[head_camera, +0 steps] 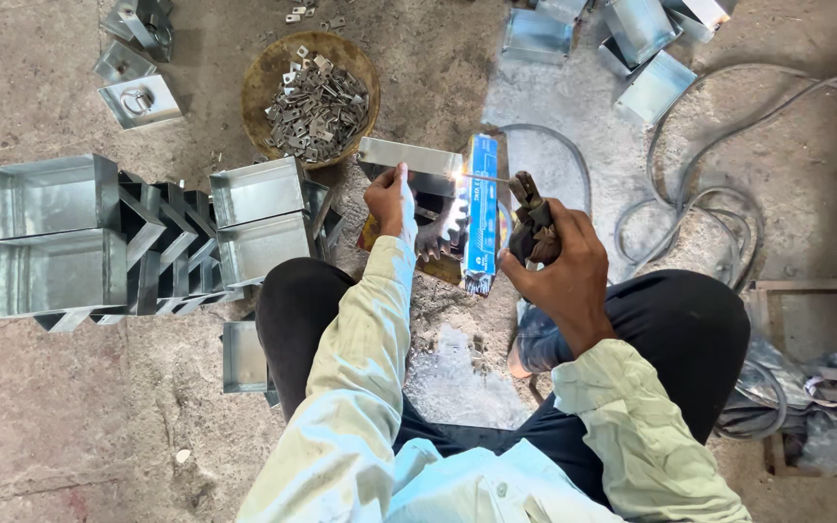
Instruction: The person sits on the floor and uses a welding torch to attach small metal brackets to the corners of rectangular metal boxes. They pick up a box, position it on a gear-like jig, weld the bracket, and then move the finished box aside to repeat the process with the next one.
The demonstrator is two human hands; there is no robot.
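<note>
While our left hand (pixel 391 201) steadied the metal box (pixel 411 167), our right hand's (pixel 564 261) grip clenched the electrode holder (pixel 533 223) just beside it.

An open galvanized sheet-metal box (pixel 411 163) lies tilted on the floor, an electrode holder's (pixel 532 225) rod sparking at its edge.

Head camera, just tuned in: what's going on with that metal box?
A seated person is welding. The left hand steadies a shiny metal box on the floor, while the right hand grips an electrode holder whose rod sparks brightly at the box's edge. A bowl of small metal tabs sits beyond; stacked boxes lie left.
</note>
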